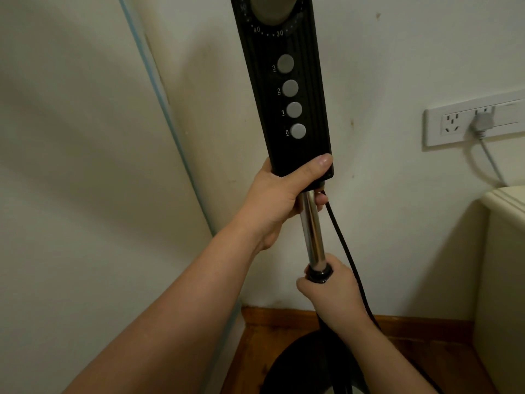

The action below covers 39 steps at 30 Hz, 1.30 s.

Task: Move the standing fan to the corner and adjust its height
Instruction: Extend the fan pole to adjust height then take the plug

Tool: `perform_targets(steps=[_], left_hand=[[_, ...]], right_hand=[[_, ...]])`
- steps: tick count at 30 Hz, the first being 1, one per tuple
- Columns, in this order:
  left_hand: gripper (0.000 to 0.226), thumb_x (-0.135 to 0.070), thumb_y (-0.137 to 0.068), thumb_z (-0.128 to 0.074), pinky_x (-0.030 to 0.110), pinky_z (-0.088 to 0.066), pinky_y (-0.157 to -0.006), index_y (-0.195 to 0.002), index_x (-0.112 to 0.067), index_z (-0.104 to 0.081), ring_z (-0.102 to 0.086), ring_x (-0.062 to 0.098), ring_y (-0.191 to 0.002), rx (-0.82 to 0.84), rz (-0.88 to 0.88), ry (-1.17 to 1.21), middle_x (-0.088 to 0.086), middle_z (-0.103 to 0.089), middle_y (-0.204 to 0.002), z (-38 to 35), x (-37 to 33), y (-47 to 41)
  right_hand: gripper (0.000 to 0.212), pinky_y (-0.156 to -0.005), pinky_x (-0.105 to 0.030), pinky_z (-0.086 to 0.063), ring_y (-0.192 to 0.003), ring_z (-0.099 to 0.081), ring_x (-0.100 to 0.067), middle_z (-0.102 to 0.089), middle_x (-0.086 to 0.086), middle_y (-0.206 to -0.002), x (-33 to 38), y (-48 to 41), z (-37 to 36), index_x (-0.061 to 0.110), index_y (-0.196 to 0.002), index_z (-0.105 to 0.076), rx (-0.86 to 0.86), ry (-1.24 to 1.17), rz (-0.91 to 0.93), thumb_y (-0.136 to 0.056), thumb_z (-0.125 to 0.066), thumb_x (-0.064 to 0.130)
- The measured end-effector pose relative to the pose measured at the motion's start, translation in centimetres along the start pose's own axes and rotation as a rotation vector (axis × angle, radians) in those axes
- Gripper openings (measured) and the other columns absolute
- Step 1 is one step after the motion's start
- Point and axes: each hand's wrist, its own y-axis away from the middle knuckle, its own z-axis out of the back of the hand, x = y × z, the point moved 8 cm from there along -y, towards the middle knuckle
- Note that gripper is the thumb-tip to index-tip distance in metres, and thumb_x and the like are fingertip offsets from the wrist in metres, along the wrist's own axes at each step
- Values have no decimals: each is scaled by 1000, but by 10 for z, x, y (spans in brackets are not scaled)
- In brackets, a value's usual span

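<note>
**Both hands on the fan's stem in the corner**

The bare left forearm [170,308] reached up from the lower left of the view to the left hand [272,203]. That hand gripped the tall black standing fan [287,95] where its control housing meets the stem. The thumb lay across the housing's lower edge and the fingers [321,199] were curled round the top of the shiny chrome inner tube [312,228].

Lower down, the right hand [331,291] came in from the lower right. Its fingers were clamped round the black ring-shaped collar [319,273] where the chrome tube enters the lower stem.

The fan stood close in the corner where two cream walls meet, and its dark round base [298,365] rested on the brown wooden floor [261,351]. Four round grey buttons marked 3, 2, 1 and 0 ran down the housing below a dial, which was cut off at the top edge.

A black power cord [349,257] hung from under the housing and passed just behind the right hand and wrist. A pale blue strip [159,89] ran down the wall to the left of the fan.

On the right wall a white socket strip [454,123] held a grey plug [481,120], whose thin cable dropped behind a cream cabinet [505,251]. The cabinet stood near the fan's right side, apart from it. A brown wooden skirting board [412,322] ran along the foot of the wall.
</note>
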Motion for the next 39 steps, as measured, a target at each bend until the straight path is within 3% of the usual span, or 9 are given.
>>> perform_targets(steps=[3, 5, 10, 14, 22, 28, 31, 36, 39], left_hand=[[54, -27, -83, -80, 43, -60, -79, -126, -4, -58, -67, 26, -73, -1, -6, -7, 6, -70, -90, 0, -1, 1], [54, -27, -83, -80, 43, -60, -78, -127, -4, -57, -67, 27, -74, -5, -9, -10, 7, -69, -91, 0, -1, 2], [53, -28, -84, -79, 42, -60, -78, -126, -3, -58, -67, 27, -74, -1, -7, -16, 9, -68, -92, 0, -1, 2], [54, -28, -84, -79, 41, -60, -77, -126, -1, -58, -67, 26, -74, 0, -3, -24, 10, -67, -93, 0, 0, 1], [57, -31, -82, -81, 41, -59, -77, -127, -5, -57, -68, 25, -72, -19, -8, -25, 7, -69, -93, 0, 1, 0], [54, -31, -82, -81, 42, -60, -77, -125, -7, -59, -68, 24, -71, -25, -15, -22, 5, -69, -90, 1, 1, 0], [54, -31, -83, -80, 44, -60, -79, -126, -7, -59, -68, 24, -72, -14, -18, -30, 5, -69, -92, 0, 1, 0], [55, -31, -82, -80, 46, -61, -81, -127, -8, -58, -69, 24, -73, -17, -11, -39, 6, -70, -94, 1, 1, -1], [56, -32, -82, -81, 47, -61, -81, -127, -9, -58, -70, 24, -73, -16, -10, -44, 5, -70, -95, 1, 1, 0]], right_hand=[[22, -44, -14, -39, -51, -55, -1, -56, 6, -61, 0, 9, 1, 26, -73, -52, -202, 54, -13, -76, -71, 18], [23, -45, -14, -41, -54, -56, -1, -56, 6, -62, 1, 9, 0, 27, -74, -51, -197, 62, 9, -77, -73, 21], [41, -67, -20, -53, -77, -65, -8, -65, 3, -83, 5, -7, 3, 28, -94, -60, 305, 63, 26, -64, -83, 45], [43, -76, -23, -55, -91, -67, -8, -69, 7, -96, 11, -11, 0, 33, -107, -62, 435, 38, 61, -69, -83, 34], [18, -66, -36, -58, -73, -65, -26, -63, -9, -75, 11, -6, -1, 13, -81, -61, 189, -37, 91, -74, -77, 16], [20, -53, -27, -50, -59, -54, -14, -54, 1, -64, 6, 3, 2, 16, -75, -51, -135, 80, 105, -78, -71, 19], [22, -53, -25, -50, -62, -56, -17, -55, -3, -68, 5, 1, 2, 17, -76, -52, -88, 83, 110, -76, -73, 21], [28, -60, -20, -54, -71, -66, -14, -67, -4, -78, 2, -5, -3, 25, -88, -63, 301, -36, -13, -68, -81, 32], [21, -57, -23, -52, -61, -60, -13, -63, -9, -74, 3, -6, -1, 14, -82, -62, 172, 0, 7, -71, -79, 19]])
